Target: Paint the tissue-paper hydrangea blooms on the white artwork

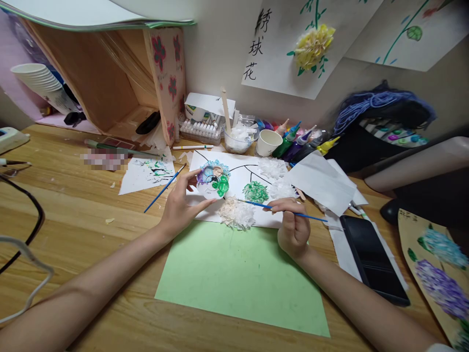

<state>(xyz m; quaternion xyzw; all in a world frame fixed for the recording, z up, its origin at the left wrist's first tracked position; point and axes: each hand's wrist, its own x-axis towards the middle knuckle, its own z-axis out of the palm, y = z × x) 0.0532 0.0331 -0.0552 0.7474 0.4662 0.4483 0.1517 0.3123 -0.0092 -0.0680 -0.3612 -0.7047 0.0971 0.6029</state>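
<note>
White wall sheet (280, 63), black vertical characters 绣球花 (255, 46), small tub label (190, 112) unreadable

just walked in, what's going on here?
The person's left hand holds a paint-smeared palette. The right hand holds a blue paintbrush, its tip by a peach-and-white ruffled cluster; whether it touches is unclear. Another cluster on the white sheet is green, and two more look white. A green sheet lies nearer the person.

The ruffled paper flower (238, 215) looks matt, rough.
</note>
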